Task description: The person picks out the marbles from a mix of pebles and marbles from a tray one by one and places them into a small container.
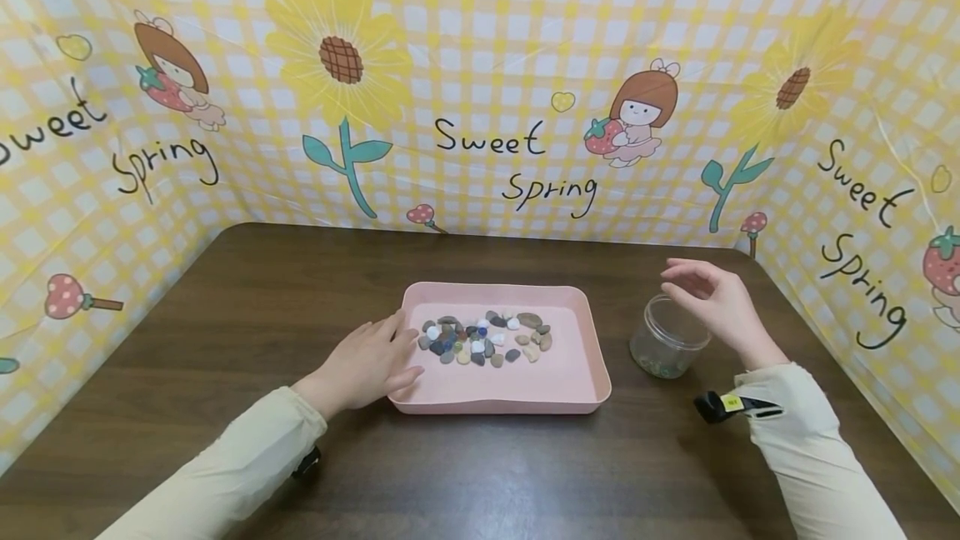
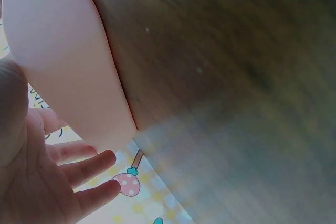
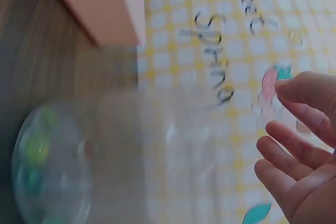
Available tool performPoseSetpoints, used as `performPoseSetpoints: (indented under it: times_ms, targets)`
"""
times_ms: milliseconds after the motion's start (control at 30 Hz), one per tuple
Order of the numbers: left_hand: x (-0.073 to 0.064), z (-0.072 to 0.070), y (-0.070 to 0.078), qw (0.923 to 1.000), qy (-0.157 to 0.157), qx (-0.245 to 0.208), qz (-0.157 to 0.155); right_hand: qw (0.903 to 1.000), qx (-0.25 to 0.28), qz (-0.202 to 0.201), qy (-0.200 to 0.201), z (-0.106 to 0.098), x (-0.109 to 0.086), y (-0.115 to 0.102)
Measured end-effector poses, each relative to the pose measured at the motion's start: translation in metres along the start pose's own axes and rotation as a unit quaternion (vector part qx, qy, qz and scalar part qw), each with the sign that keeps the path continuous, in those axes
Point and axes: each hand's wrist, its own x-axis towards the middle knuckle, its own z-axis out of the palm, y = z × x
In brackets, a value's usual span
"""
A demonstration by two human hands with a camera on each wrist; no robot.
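Note:
A shallow pink tray [image 1: 555, 386] holds a spread of grey, tan and white pebbles mixed with a few blue glassy pieces [image 1: 482, 331]. My left hand [image 1: 366, 367] is at the tray's left side, its fingers spread and slightly bent around the rim; the left wrist view shows the palm [image 2: 31, 182] beside the tray wall [image 2: 63, 51]. To the right of the tray stands a clear jar [image 1: 670, 342] without a lid, with small greenish pieces [image 3: 37, 156] at its bottom. Over its mouth hovers my right hand [image 1: 716, 302], fingers loosely bent, nothing visible between them.
A dark wood table [image 1: 322, 265] carries the tray and jar. Behind and at both sides rises a yellow checked cloth [image 1: 480, 48] printed with flowers and lettering. A black wrist strap [image 1: 720, 407] sits at the right sleeve.

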Motion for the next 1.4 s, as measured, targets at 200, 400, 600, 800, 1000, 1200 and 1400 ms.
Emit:
performPoseSetpoints:
  times_ms: [200, 400, 600, 800, 1000, 1200, 1400]
  targets:
    - [0.0, 0.002, -0.001, 0.9999, 0.008, 0.006, 0.005, 0.9989, 0.021, -0.021, -0.038, 0.017, 0.013, -0.026]
    - [0.0, 0.004, -0.001, 0.9998, 0.014, 0.01, 0.009, 0.9932, 0.069, -0.004, -0.094, 0.039, 0.025, -0.044]
    - [-0.001, 0.005, -0.001, 0.9996, 0.024, 0.011, 0.012, 0.9869, 0.089, -0.021, -0.132, 0.062, 0.034, -0.058]
    - [0.0, 0.006, -0.002, 0.9994, 0.028, 0.016, 0.014, 0.9799, 0.095, -0.037, -0.171, 0.082, 0.04, -0.067]
    - [0.0, 0.005, -0.002, 0.9993, 0.028, 0.022, 0.013, 0.9725, 0.104, -0.059, -0.2, 0.1, 0.048, -0.074]
    - [0.0, 0.003, 0.0, 0.9991, 0.029, 0.031, 0.01, 0.9658, 0.107, -0.063, -0.227, 0.117, 0.055, -0.075]
    - [0.0, 0.003, 0.0, 0.9987, 0.034, 0.037, 0.009, 0.9607, 0.093, -0.065, -0.253, 0.133, 0.061, -0.073]
